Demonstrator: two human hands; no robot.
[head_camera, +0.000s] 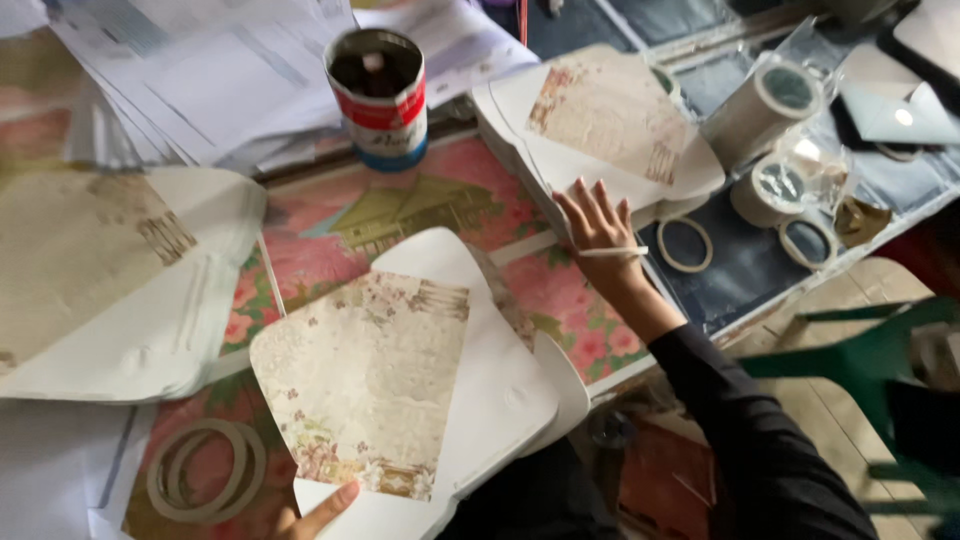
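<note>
Right hand (598, 222), fingers spread flat on card stack (610, 150) at upper right, left hand (318, 516) pinching bottom-centre card (420, 380); stack may slide, or nearby can (378, 98) tip.

Tin can (377, 95), tape rolls (765, 110), green chair (870, 355)

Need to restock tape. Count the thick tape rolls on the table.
2. One big roll lies tilted at the upper right; a smaller roll sits just below it. The flat rings nearby look like spent cores; more may hide under the papers.
</note>
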